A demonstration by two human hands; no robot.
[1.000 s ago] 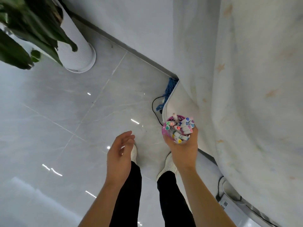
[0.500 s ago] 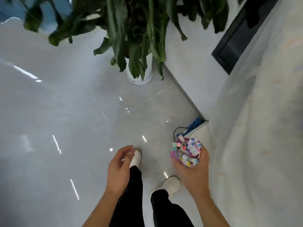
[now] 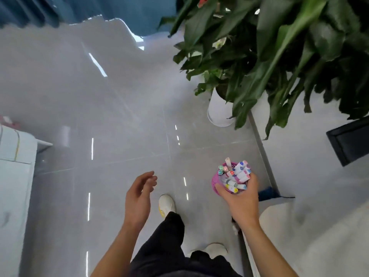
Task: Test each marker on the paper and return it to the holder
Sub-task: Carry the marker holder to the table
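My right hand [image 3: 240,198] grips a pink marker holder [image 3: 215,184] from below and the side, carried upright above the floor. Several markers [image 3: 236,173] with white barrels and coloured caps stand packed in it. My left hand [image 3: 139,194] hangs free to the left with loosely curled, parted fingers and holds nothing. No paper is in view.
A large green plant [image 3: 269,56] in a white pot [image 3: 218,112] stands ahead on the right. The grey tiled floor [image 3: 99,116] spreads ahead. A white cabinet [image 3: 14,176] is at the left edge, a pale cloth-covered surface [image 3: 319,236] at lower right. My legs and white shoes [image 3: 166,204] are below.
The view has swung left and up: the plant is now large at upper right and the cloth-covered surface has slid to the lower right. The holder stays in my right hand.
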